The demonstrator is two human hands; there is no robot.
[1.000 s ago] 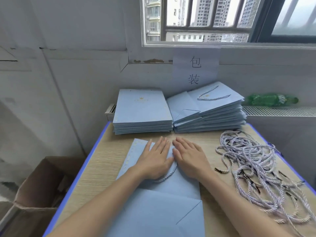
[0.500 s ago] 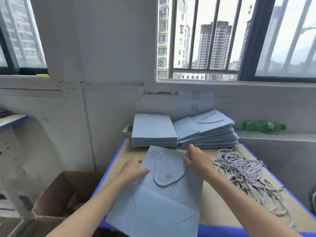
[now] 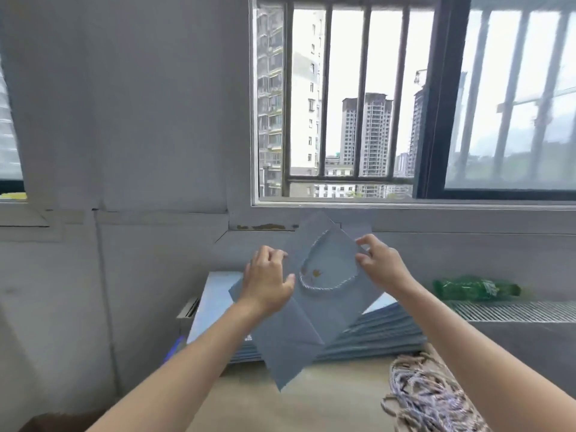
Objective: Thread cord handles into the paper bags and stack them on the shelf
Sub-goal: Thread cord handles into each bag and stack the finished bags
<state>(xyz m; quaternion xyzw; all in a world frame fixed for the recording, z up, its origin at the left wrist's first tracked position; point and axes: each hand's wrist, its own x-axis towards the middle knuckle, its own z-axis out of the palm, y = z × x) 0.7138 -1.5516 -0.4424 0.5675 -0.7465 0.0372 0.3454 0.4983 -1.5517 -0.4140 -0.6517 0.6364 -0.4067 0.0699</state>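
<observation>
A flat light-blue paper bag [image 3: 314, 316] hangs in the air above the table, tilted, with a white cord handle [image 3: 324, 286] looped across its face. My left hand [image 3: 268, 282] grips its left edge near the top. My right hand [image 3: 381, 265] pinches its upper right edge. Behind and below the bag lie two stacks of blue bags, one at the left [image 3: 215, 294] and one at the right [image 3: 389, 332], partly hidden by the held bag. A pile of loose white cords [image 3: 427, 397] lies on the wooden table [image 3: 311, 400] at the lower right.
A green plastic bottle [image 3: 477, 288] lies on the radiator grille [image 3: 514, 311] at the right. A barred window [image 3: 343, 98] fills the wall above. The corner of a cardboard box [image 3: 62, 422] shows at the lower left, beside the table.
Both hands lifted the bag with its cord handle off the table and raised it up and away toward the stacks. My view tilted upward, showing more window.
</observation>
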